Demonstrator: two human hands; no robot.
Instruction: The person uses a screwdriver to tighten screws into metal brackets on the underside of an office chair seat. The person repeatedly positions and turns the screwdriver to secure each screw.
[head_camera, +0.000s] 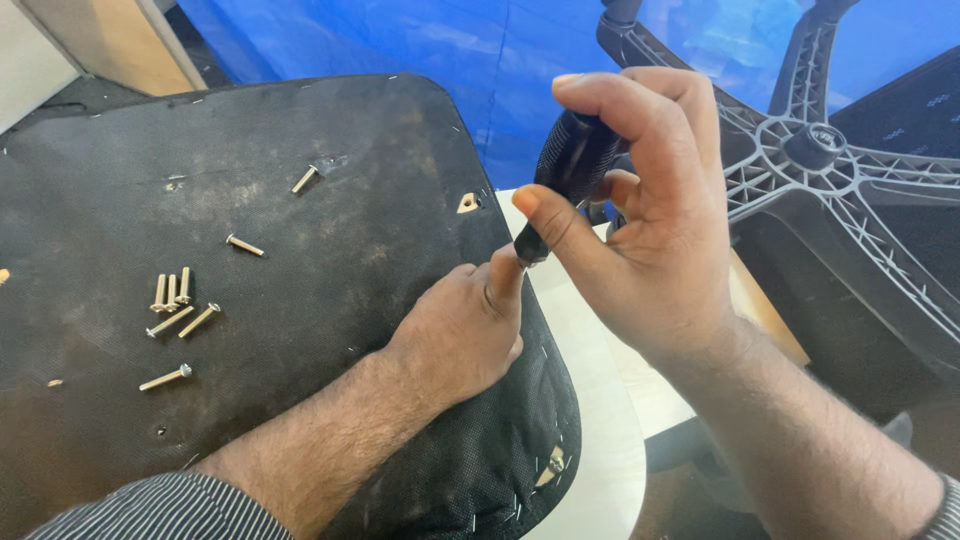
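Gripping screwdriver (575, 165) — right hand (640, 230)

I seem to be in a makeshift repair spot for office chairs: an upturned seat pad (250, 250) with stapled black fabric lies before me, loose bolts (175, 305) scattered on it, a chair's star base (820, 160) beside it, and a blue tarp (480, 60) spread underneath

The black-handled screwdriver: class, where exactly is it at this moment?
In the head view, right of centre, the black-handled screwdriver is gripped upright in the right hand, its lower end beside the left hand on the black fabric seat underside.
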